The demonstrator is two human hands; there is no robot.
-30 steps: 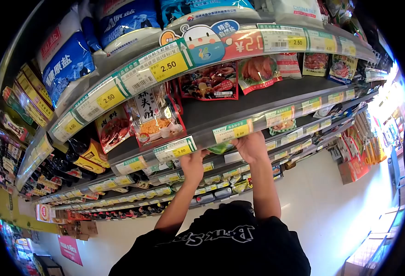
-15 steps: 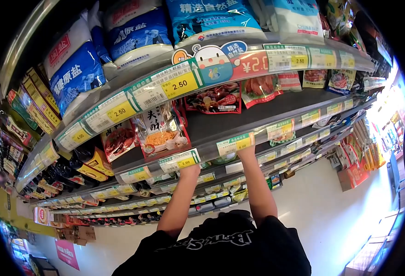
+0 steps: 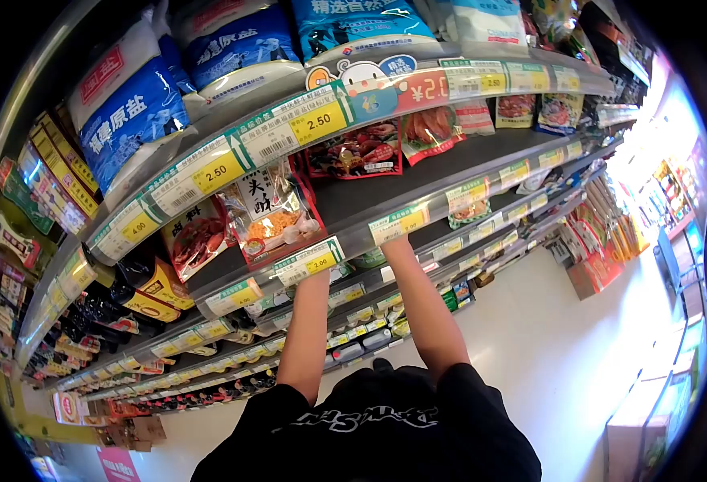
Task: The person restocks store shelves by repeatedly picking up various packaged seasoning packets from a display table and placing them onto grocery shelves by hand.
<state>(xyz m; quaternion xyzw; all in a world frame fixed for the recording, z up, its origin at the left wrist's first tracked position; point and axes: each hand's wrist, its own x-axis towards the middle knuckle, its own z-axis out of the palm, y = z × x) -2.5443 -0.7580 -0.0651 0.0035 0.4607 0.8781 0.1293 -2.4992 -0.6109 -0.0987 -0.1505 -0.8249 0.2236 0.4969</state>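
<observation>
Both forearms reach under the edge of a shelf with price tags. Of my left hand only the wrist area shows, just below the 2.00 tag; its fingers are hidden behind the shelf edge. My right hand is at the 8.00 or similar tag, its fingers likewise out of sight. What either hand holds cannot be seen. Green packaging shows partly between the wrists. On the shelf above stand a packet with orange contents and a red-edged packet.
Blue and white salt bags lie on the upper shelf. Dark bottles with yellow labels stand at the left. Lower shelves run beneath my arms. A red box sits at the right, beside pale floor.
Both hands have gone deeper under the shelf edge, so the fingers that showed earlier are now hidden. The camera view has shifted slightly.
</observation>
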